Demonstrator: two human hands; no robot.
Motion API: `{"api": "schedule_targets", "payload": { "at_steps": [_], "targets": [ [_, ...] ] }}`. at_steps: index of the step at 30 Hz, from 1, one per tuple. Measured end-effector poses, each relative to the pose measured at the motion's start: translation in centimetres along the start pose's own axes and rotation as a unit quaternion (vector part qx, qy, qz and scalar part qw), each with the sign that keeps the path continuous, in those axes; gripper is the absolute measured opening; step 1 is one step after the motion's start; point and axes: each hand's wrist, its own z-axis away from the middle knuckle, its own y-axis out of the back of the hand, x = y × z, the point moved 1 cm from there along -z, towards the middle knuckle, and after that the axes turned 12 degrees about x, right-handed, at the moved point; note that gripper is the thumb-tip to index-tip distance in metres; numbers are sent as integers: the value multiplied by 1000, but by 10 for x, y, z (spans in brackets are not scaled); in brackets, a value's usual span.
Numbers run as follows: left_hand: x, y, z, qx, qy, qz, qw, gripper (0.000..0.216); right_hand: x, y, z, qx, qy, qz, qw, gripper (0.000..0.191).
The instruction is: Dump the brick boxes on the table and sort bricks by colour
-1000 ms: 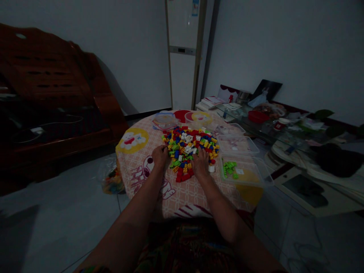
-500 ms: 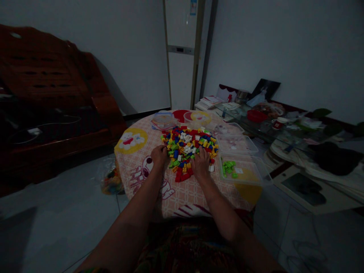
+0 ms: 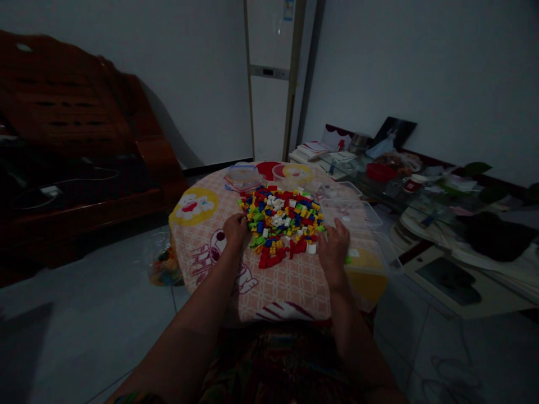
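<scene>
Brick pile (image 3: pixel 283 216) sat mid-table, spread across the patterned tablecloth (image 3: pixel 290 289), red, blue, yellow, green and white mixed. My left hand (image 3: pixel 236 229) was at the pile's left side, fingers curled, tips right by the outermost bricks; couldn't tell if they were clamped on one. Pile lay just to the right of that hand and a bit toward the table's far edge.

My right hand (image 3: pixel 334 244) was off the pile's right side, between it and the near clear box (image 3: pixel 373 258) by the table's right edge. Fingers bent, partly apart; a bit of green showed by the tips, couldn't tell whether held or just lying there. Pile was left of this hand, close by.

Red bricks (image 3: pixel 272 261) made up the pile's end toward the table's near edge; a white brick (image 3: pixel 311 248) lay just left of my right hand. The middle clear box (image 3: pixel 370 215) was beyond the near one, along the right edge. Stacked containers (image 3: pixel 243 177) stood near the far edge, left of centre.
</scene>
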Motion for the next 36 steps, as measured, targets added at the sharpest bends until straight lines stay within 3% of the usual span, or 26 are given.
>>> {"api": "schedule_targets", "payload": {
  "at_steps": [4, 7, 10, 13, 18, 21, 23, 27, 32, 36],
  "targets": [
    [1, 0, 0, 2, 1, 1, 1000, 40, 28, 11, -6, 24, -28, 47, 998, 23],
    [1, 1, -1, -1, -1, -4, 1000, 40, 25, 7, -4, 28, -26, 31, 999, 25],
    [3, 1, 0, 1, 1, -2, 1000, 41, -3, -3, 5, -2, 1, -33, 999, 28],
    [4, 2, 2, 1, 10, 5, 1000, 41, -47, -16, 20, -97, 55, -108, 988, 30],
    [6, 5, 3, -4, 2, 3, 1000, 41, -114, -28, 52, -241, 211, -153, 935, 27],
    [6, 6, 3, -9, -5, 0, 1000, 41, -128, -35, 63, -301, 275, -143, 902, 28],
    [6, 6, 2, -12, -6, -1, 1000, 41, -124, -42, 64, -317, 276, -124, 899, 28],
    [6, 6, 2, -14, 2, 5, 1000, 41, -96, -53, 48, -303, 209, -79, 926, 32],
    [5, 6, 2, -12, -3, 6, 1000, 38, -65, -62, 28, -246, 129, -63, 959, 32],
    [5, 6, 2, -15, 2, 6, 1000, 39, -56, -69, 32, -197, 92, -76, 973, 33]
  ]
}}
